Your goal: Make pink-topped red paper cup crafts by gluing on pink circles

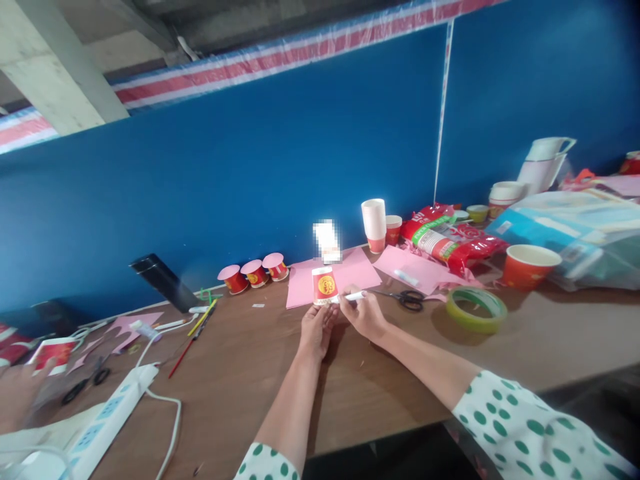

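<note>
My left hand (317, 329) grips a red paper cup (325, 285) with a round yellow emblem, fingers closed at its lower edge. In my right hand (367, 317) is a white pen (354, 296), its tip end close to the cup's lower edge; whether it touches cannot be made out. Behind the cup lie pink paper sheets (300, 283). Black-handled scissors (411, 300) rest just right of my right hand. Further right sits a roll of yellow-green tape (476, 313).
Along the blue partition (280, 153) stand several red cups with pink paper tops (254, 273) and stacked cups (374, 225). A red cup pack (450, 240) and a plastic bag (590, 233) lie right. At left are a power strip (110, 413) and another person's hand (20, 393).
</note>
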The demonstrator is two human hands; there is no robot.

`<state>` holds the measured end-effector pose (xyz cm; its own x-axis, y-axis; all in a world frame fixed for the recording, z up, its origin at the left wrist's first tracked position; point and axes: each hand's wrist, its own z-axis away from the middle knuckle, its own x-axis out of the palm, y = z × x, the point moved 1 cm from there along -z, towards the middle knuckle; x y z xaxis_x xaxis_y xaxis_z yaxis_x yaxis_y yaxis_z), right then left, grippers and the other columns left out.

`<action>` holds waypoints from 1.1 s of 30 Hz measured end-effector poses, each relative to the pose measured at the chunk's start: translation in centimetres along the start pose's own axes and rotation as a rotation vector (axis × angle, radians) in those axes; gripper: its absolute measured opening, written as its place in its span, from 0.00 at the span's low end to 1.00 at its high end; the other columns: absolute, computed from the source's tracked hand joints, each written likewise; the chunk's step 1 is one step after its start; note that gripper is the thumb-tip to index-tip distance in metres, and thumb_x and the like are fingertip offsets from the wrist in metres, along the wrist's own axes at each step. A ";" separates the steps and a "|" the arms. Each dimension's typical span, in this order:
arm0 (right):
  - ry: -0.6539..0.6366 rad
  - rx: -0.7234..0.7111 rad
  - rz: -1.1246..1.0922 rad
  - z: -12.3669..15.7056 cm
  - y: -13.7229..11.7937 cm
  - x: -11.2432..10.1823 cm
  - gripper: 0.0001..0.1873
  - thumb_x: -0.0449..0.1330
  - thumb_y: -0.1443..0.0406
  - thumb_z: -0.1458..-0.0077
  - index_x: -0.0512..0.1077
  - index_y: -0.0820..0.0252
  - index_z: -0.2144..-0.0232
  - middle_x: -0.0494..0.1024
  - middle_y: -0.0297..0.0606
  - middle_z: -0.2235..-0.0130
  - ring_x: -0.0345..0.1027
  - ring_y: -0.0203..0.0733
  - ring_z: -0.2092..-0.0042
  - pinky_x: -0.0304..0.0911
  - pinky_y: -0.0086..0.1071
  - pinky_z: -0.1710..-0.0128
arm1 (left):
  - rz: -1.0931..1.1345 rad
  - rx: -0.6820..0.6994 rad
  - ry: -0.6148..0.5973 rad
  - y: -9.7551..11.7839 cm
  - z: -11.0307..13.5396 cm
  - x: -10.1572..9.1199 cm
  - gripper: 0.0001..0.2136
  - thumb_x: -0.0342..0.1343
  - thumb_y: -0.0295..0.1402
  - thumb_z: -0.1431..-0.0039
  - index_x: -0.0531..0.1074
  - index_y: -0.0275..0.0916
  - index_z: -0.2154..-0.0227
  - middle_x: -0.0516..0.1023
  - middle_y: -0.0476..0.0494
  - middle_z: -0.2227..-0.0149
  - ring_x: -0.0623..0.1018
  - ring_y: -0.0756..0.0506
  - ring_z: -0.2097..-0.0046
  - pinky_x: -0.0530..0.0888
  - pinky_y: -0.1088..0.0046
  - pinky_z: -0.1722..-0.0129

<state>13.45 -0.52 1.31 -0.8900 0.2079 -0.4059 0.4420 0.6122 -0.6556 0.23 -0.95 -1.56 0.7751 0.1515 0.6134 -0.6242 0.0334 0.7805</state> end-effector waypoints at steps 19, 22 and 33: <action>0.020 -0.007 -0.023 -0.1 0.2 0.0 0.07 0.51 0.64 0.44 0.65 0.59 0.72 0.71 0.33 0.78 0.66 0.35 0.77 0.58 0.25 0.74 | -0.005 -0.011 -0.018 0.0 -0.1 -0.1 0.07 0.62 0.24 0.55 0.73 0.32 0.70 0.79 0.42 0.71 0.78 0.51 0.68 0.74 0.79 0.64; 0.022 -0.009 -0.026 -0.1 0.1 0.0 0.06 0.51 0.65 0.44 0.65 0.59 0.72 0.71 0.33 0.78 0.66 0.35 0.77 0.58 0.25 0.74 | -0.007 -0.013 -0.006 0.1 0.0 0.1 0.06 0.62 0.24 0.54 0.73 0.32 0.71 0.79 0.42 0.71 0.78 0.51 0.68 0.74 0.79 0.65; 0.095 -0.049 0.024 -0.2 0.4 -0.2 0.07 0.50 0.64 0.44 0.64 0.59 0.73 0.70 0.33 0.78 0.64 0.34 0.78 0.57 0.25 0.75 | -0.023 -0.021 0.021 0.3 0.3 0.4 0.05 0.59 0.23 0.52 0.72 0.31 0.70 0.79 0.40 0.71 0.79 0.50 0.67 0.75 0.79 0.65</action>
<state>13.74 -0.15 1.27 -0.8869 0.2927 -0.3573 0.4592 0.6425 -0.6134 0.38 -1.22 -1.08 0.7869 0.1714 0.5928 -0.6087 0.0579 0.7913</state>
